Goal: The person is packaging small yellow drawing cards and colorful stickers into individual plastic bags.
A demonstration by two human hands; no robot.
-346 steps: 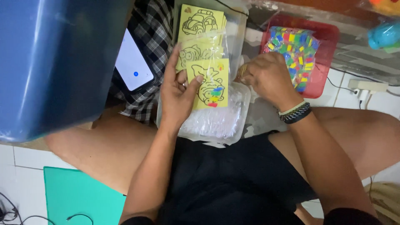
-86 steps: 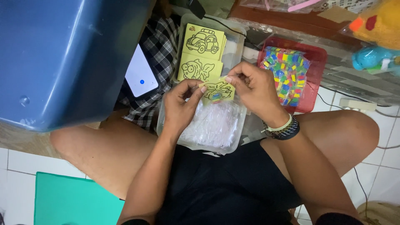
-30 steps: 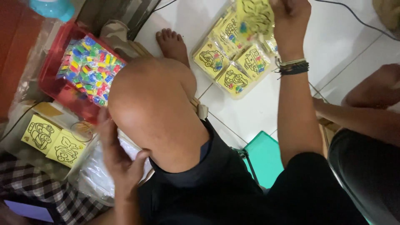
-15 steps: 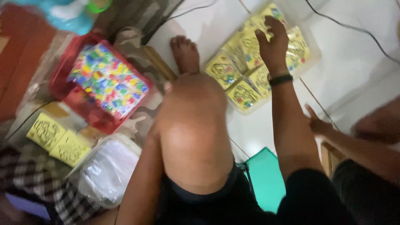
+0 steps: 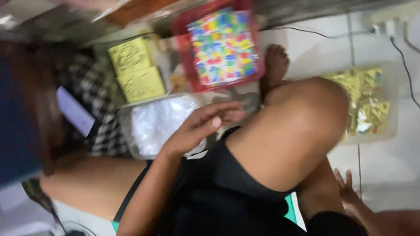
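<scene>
The floor is laid with pale, whitish tiles, their dark grout lines crossing at the right side. A thin black cable runs over the tiles at the upper right, leading toward a white power strip by the top edge. Along the top, a reddish-brown wooden edge shows beneath blurred clutter. A black-and-white checked cloth lies on the floor at the left, beside a large dark blue shape filling the left edge. Light is soft and even; the whole view is motion-blurred.
</scene>
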